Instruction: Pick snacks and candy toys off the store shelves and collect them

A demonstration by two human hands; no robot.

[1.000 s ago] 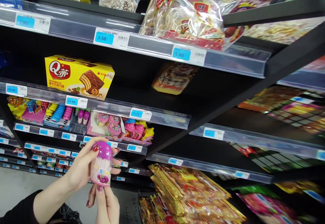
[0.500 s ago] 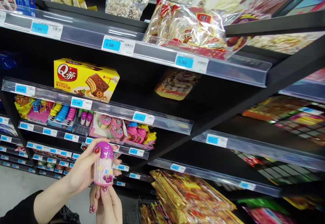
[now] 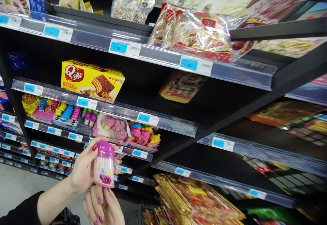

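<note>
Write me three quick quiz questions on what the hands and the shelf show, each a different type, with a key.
1. Multiple choice: what colour is the cap of the container that the left hand holds?
a) green
b) purple
c) yellow
2. True or false: the fingertips of the right hand are at the container's lower end.
3. Fill in: the price tag on the shelf edge just under the yellow box reads ____.

Key: 1 b; 2 true; 3 11.50
</note>
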